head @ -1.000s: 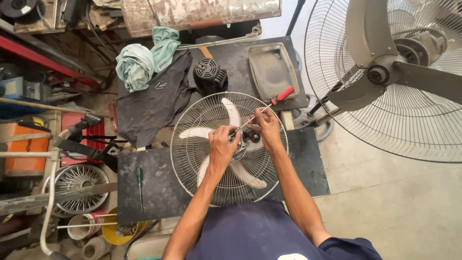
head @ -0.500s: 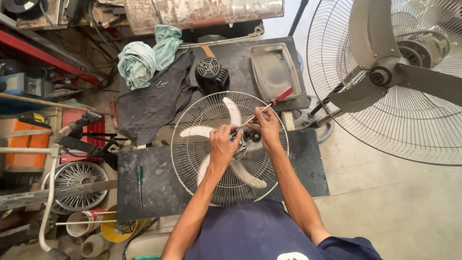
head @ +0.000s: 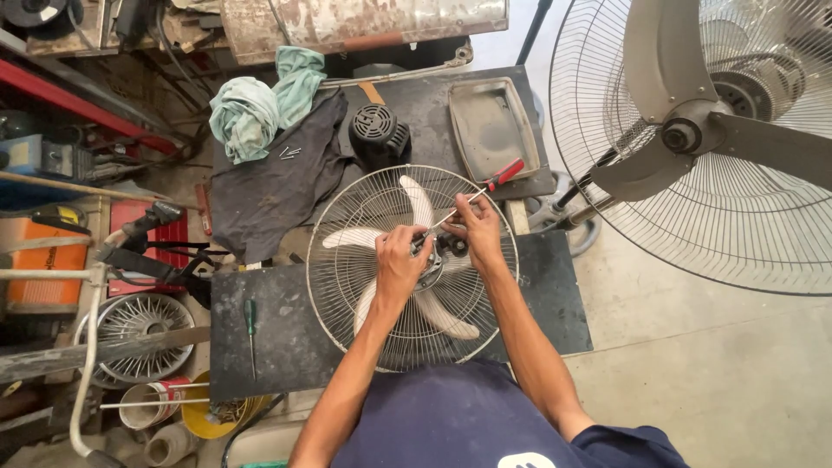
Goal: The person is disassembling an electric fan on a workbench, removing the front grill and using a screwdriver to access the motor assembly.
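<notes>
Dark and dusty, the work table (head: 286,338) sits in a messy shop with a pale concrete floor on the right. On the table lies a small fan (head: 412,267) with a round wire cage and white blades. Both hands meet at the middle of this fan. The left hand (head: 400,260) is curled over the hub, with its fingers closed on the part in the middle. The right hand (head: 475,230) is closed around a screwdriver with a red handle (head: 485,188); its thin metal shaft runs down under the fingers to the hub. Just behind the fan stands a black motor cover (head: 378,134), and beside that lies a grey metal tray (head: 492,126). A dark cloth (head: 277,178) covers the back left of the table, with a light green rag (head: 260,104) bunched on top of it. A small green screwdriver (head: 250,334) lies alone near the left edge of the table. A big standing fan (head: 702,139) with grey blades fills the right side.
</notes>
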